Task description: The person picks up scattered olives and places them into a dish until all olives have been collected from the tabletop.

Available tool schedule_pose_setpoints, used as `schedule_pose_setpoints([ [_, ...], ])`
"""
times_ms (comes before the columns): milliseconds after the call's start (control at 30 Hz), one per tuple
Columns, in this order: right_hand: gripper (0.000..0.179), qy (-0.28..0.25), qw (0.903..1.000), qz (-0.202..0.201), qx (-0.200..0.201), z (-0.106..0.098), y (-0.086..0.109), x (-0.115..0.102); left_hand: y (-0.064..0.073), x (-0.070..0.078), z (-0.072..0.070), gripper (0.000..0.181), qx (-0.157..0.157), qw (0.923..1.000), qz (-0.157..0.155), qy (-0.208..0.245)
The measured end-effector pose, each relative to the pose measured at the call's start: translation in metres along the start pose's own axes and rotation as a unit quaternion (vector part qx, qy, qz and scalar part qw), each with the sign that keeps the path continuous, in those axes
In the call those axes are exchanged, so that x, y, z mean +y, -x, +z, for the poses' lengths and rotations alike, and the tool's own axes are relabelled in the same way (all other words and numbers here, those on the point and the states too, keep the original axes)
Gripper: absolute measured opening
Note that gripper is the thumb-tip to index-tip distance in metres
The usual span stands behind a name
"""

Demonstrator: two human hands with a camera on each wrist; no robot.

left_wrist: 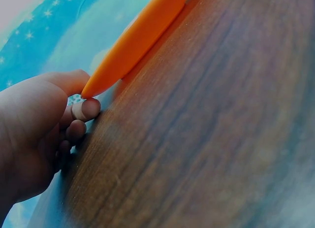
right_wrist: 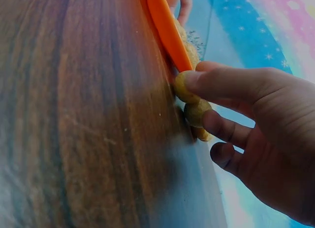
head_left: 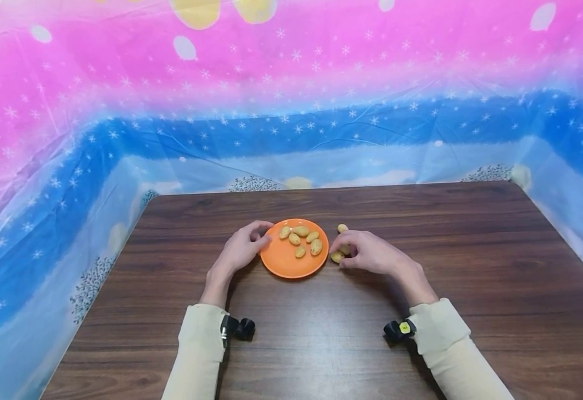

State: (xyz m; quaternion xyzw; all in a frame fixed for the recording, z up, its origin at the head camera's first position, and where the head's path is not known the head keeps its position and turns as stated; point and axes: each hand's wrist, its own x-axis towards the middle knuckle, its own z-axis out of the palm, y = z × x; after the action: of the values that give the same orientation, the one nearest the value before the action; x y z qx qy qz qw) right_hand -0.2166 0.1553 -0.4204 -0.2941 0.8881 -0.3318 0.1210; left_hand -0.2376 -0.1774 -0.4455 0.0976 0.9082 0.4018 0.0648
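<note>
Nearest are the sleeves [head_left: 200, 339], turned back at the wrists, each with a small black camera [head_left: 244, 329] strapped on, likely to keep cuffs off the work.

Beyond them, the left hand [head_left: 243, 244] pinches the near-side rim of the plate [head_left: 291, 268] between thumb and fingers, a narrow grip that probably keeps it from sliding. The right hand [head_left: 371, 253] has thumb and finger closed about a potato [right_wrist: 182, 87], just beside the plate's edge; the bent fingers seem shaped to pick one from among its neighbours. Loose potatoes [right_wrist: 197, 113] lie under and just past that grip, on the table [head_left: 311, 333].

Between the two grips sit the plated potatoes [head_left: 294, 239], about six, mostly toward the plate's far half. Past everything hangs the cloth [head_left: 291, 128].

The right fingers cover part of the loose potatoes, so their count is unsure, as is whether the held one touches the table. The left wrist view cuts off the plate and hides its top.
</note>
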Motion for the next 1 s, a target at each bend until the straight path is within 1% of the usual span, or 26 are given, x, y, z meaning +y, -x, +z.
schedule_pose_setpoints([
  [167,0.027,0.016,0.9998,0.010,0.002,0.0010,-0.0009,0.0019,-0.0004,0.0007,-0.0001,0.036,0.000,1.0000,0.000,-0.002],
  [267,0.026,0.021,0.9997,0.008,0.004,0.0012,-0.0010,0.0024,-0.0006,0.0009,-0.0001,0.036,0.000,1.0000,0.000,-0.002],
  [500,0.025,0.008,0.9999,0.009,0.012,-0.0014,0.0011,-0.0003,-0.0003,0.0009,-0.0001,0.036,0.001,1.0000,-0.008,0.001],
  [800,0.025,0.007,0.9997,-0.008,0.021,-0.0031,0.0014,-0.0052,-0.0002,0.0000,-0.0003,0.036,0.003,0.9999,-0.010,0.000],
  [1000,0.025,0.014,0.9991,-0.029,0.026,-0.0027,-0.0009,-0.0068,0.0000,0.0005,-0.0002,0.037,-0.001,1.0000,-0.003,0.002],
])
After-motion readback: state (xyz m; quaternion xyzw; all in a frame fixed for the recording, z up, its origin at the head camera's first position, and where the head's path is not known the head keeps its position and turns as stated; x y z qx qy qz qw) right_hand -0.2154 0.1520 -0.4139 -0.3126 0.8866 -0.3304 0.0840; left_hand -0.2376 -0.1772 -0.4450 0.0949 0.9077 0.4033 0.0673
